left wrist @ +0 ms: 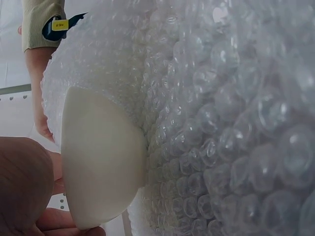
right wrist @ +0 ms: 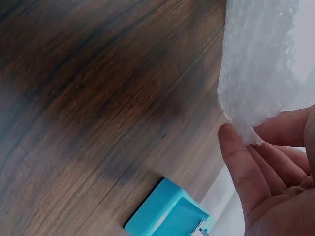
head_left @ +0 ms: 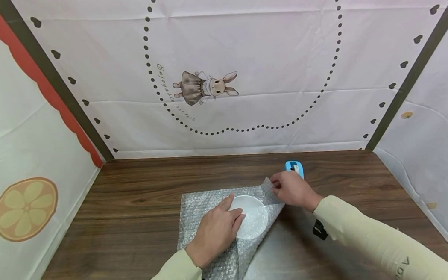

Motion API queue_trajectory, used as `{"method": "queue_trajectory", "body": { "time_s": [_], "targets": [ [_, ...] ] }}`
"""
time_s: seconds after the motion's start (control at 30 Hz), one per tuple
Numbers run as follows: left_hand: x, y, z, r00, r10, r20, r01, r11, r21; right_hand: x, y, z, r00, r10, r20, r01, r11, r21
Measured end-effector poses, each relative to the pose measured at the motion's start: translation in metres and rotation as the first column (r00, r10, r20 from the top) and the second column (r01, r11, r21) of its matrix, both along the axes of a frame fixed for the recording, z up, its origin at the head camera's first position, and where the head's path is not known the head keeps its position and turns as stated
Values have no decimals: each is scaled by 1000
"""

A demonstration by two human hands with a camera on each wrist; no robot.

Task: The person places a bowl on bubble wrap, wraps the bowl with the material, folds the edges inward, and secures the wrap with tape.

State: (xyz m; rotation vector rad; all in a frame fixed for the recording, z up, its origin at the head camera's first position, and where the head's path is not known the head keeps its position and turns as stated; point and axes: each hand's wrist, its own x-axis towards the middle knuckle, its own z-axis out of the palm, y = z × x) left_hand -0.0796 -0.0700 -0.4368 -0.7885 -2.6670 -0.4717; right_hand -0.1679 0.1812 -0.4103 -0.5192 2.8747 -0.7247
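A small white bowl stands upright on a sheet of bubble wrap. My left hand holds the bowl at its left rim, the index finger along the outside and the thumb reaching over the inside. From the side, the left wrist view shows the bowl with fingertips at its rim. Between thumb and fingers, my right hand pinches the lifted far right corner of the bubble wrap. That pinched corner shows close up in the right wrist view, with the right hand below it.
A blue tape dispenser lies on the wooden table just behind my right hand. White printed cloth stands along the back edge, with further cloth walls at the left and right sides.
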Motion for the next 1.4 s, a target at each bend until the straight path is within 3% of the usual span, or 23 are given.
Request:
{"method": "queue_trajectory", "body": {
  "time_s": [0.47,0.67,0.93,1.07,1.27,1.4],
  "targets": [
    [0,0,0,1000,12,-24,-11,1000,28,6,-3,5,997,16,-76,-18,999,-32],
    [-1,2,1,1000,25,-4,-25,998,54,16,-10,10,988,28,-153,-37,998,-55],
    [-1,4,1,998,51,26,-53,995,86,38,-27,14,982,-7,-189,-11,996,-92],
    [-1,4,2,997,66,28,-69,992,107,48,-34,12,950,27,-312,-53,996,-75],
    [0,5,3,993,106,53,-112,983,148,59,-38,7,864,164,-476,-181,983,11],
    [0,5,6,983,126,130,-148,974,173,64,-39,1,810,248,-531,-250,966,70]
  ]
}}
